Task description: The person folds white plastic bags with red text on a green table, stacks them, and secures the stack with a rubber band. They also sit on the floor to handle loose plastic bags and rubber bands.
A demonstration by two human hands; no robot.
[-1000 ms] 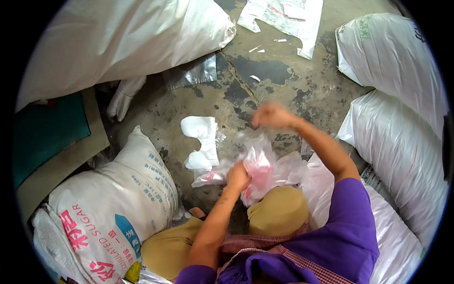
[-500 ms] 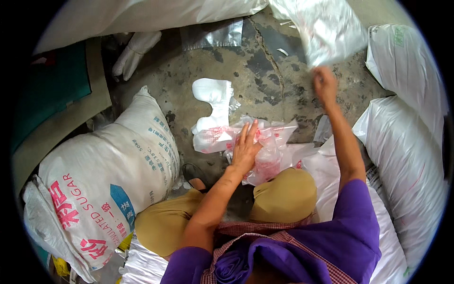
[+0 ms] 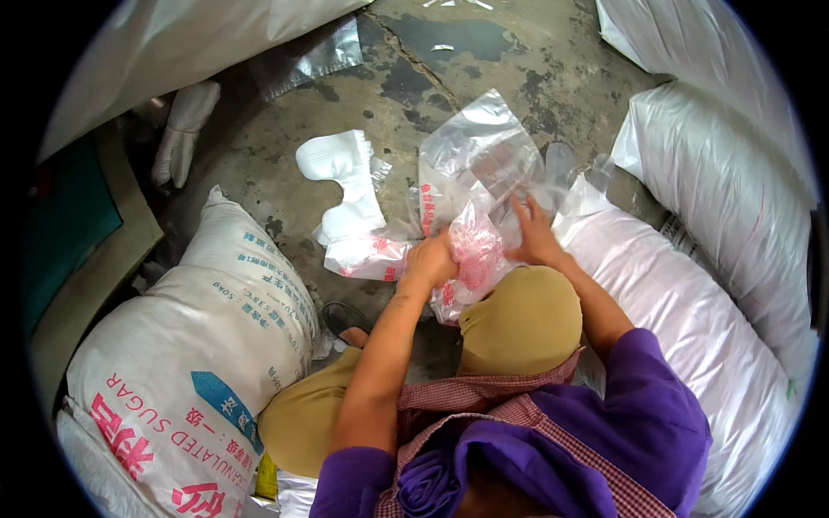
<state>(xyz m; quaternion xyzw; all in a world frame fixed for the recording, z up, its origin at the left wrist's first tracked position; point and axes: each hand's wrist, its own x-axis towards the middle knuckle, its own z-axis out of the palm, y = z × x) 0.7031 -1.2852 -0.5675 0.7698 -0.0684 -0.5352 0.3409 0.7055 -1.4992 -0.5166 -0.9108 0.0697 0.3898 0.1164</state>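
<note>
A: ok who's got the bag?

B: Knee is closest, bag's bunched up just past it. Left hand has its fist closed round the bag's left side. Right hand is just right of the bag, fingers spread, not gripping anything I can see. Can't tell if it's touching the plastic.

A: How's it handle, you reckon?

B: Super light I'd guess, floppy, kinda slippery. Won't break, but it might tear if you yank it. I'd grab a fistful of the gathered part, since a loose edge would probably slide out.

A: And farther out?

B: Clear film fans out beyond the bag, can't tell if it's the same one. White piece lies past the left hand, off to the left.
</note>
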